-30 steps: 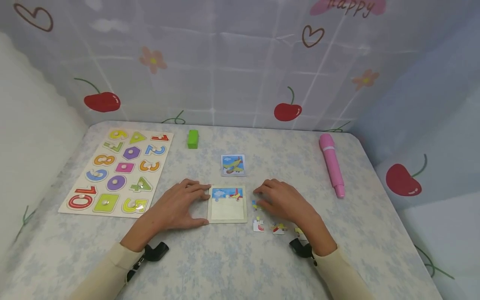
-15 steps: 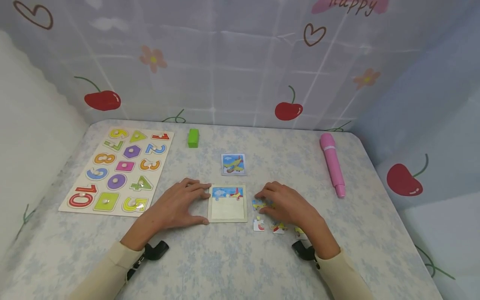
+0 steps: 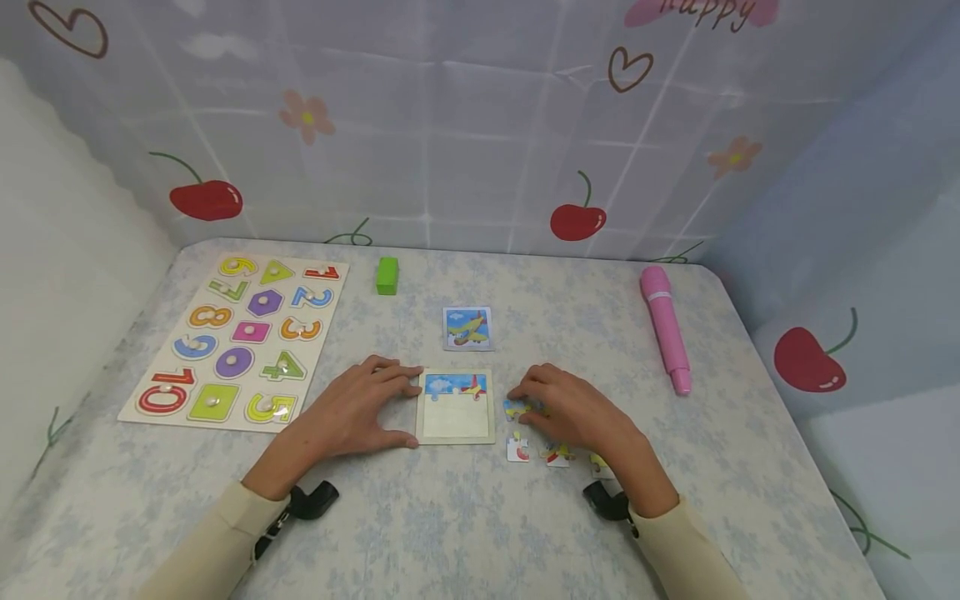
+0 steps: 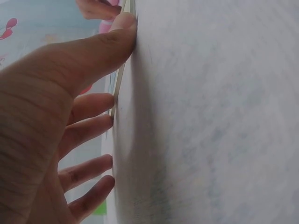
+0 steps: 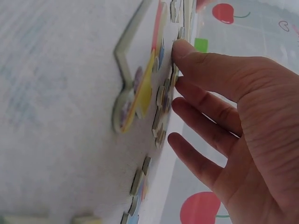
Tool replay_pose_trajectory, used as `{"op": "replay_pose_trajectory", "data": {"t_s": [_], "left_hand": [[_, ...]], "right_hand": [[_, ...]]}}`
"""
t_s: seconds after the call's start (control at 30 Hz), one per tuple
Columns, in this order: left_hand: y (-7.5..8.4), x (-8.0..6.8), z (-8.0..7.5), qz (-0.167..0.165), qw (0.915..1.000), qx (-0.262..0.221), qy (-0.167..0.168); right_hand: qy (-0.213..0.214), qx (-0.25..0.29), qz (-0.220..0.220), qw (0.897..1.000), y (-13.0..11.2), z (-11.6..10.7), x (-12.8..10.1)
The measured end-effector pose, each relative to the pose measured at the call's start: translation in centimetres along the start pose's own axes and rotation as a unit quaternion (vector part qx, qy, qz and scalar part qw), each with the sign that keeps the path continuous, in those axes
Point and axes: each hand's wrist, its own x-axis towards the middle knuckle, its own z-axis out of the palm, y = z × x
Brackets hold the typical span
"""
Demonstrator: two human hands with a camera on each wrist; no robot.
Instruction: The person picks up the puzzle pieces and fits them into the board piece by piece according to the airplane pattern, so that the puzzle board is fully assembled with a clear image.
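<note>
Puzzle tray (image 3: 455, 441) on the table (image 3: 420, 525), left hand (image 3: 358, 412) spread against its left edge — right hand (image 3: 567, 407) over the blue piece (image 3: 512, 410) just beside, pinch on it impossible to tell; neighbouring pieces (image 3: 517, 448) perhaps easily knocked in so crowded a reach — tray likely to slide under lopsided pressure

The right hand (image 5: 252, 107) fills the right side, thumb and fingertips down at small puzzle pieces (image 5: 160, 96) (whether it pinches one, I cannot tell). Nearer the camera, a white-edged piece (image 5: 140, 56) with yellow and red print lies on the worktop (image 5: 51, 116). A green block (image 5: 201, 45) shows beyond the thumb; red cherries (image 5: 200, 208) mark the backdrop (image 5: 261, 37).
</note>
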Motion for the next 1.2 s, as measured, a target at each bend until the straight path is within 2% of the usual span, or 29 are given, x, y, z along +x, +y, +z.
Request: {"op": "replay_pose_trajectory", "data": {"t_s": [0.47,0.7,1.2], "left_hand": [[-0.1,0.0,0.1,0.008,0.9999,-0.001,0.014],[0.0,0.1,0.1,-0.005,1.0,-0.003,0.002],[0.1,0.1,-0.1,-0.009,0.9999,0.005,-0.01]], "right_hand": [[0.011,-0.019,-0.016,1.0,-0.3,-0.2,1.0],[0.016,-0.018,-0.044,0.999,-1.3,-0.8,2.1],[0.014,-0.025,-0.078,0.997,-3.7,-1.0,4.8]]}}
